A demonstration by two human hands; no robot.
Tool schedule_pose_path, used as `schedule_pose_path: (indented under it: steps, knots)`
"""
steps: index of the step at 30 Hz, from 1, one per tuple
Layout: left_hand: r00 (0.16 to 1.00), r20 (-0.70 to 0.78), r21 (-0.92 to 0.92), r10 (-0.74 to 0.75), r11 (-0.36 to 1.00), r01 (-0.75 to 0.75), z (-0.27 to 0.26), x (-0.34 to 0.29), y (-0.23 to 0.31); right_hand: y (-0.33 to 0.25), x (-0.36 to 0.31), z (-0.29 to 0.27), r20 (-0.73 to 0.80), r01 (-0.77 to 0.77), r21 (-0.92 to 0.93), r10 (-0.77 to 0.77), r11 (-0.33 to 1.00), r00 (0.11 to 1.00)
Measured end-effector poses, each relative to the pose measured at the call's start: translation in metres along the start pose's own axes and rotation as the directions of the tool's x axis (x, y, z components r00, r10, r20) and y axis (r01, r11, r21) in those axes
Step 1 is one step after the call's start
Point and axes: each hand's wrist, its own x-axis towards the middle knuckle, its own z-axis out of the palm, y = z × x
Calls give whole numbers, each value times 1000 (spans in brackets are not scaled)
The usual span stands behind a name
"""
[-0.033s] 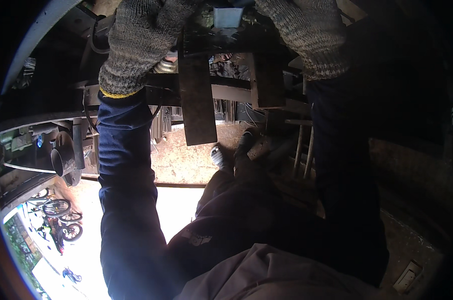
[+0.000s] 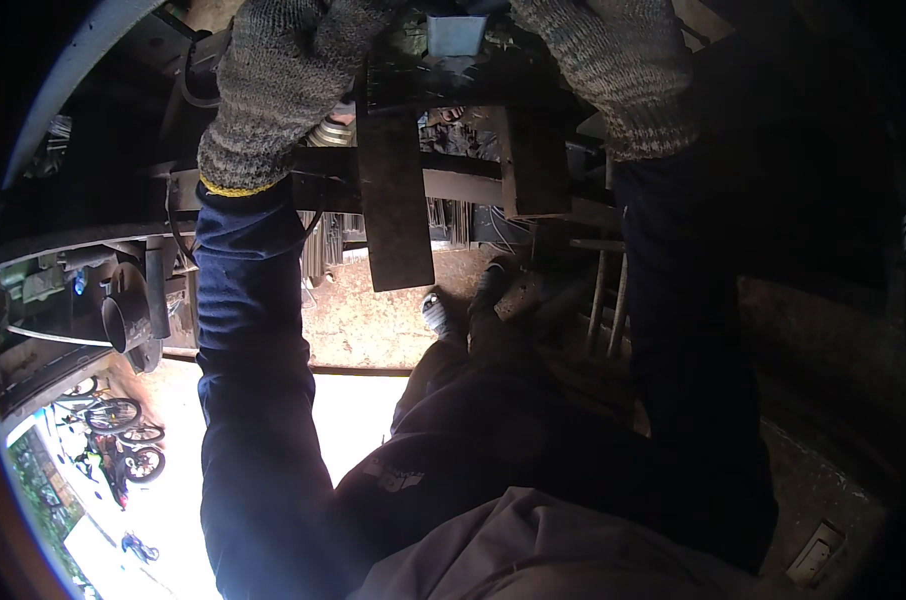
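Observation:
Both my hands wear grey knitted work gloves and reach up to the top edge of the view. My left hand is beside the upper end of a long flat dark slab that hangs downward. My right hand is above and to the right of a shorter dark block. Between the hands runs a dark, shiny crosspiece, with a small pale blue-grey rectangular piece above it. The fingers of both hands run out of the frame or into shadow, so their grip is hidden.
A curved beam crosses behind the hands. At left hangs an open-ended pipe. Below, my feet stand on a brown floor. Thin rods stand near my right arm. Bicycles are in the bright area at lower left.

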Motion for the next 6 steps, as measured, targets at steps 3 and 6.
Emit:
schedule_pose_path:
  steps: [3,6]
  knots:
    - [998,59,108,11,994,-17,-11,-1,-2,-10,0,-2,-16,-21,90,23,996,1000]
    - [992,94,-89,-81,992,90,-4,-3,-12,-8,-2,-3,-111,65,-2,-65,998,992]
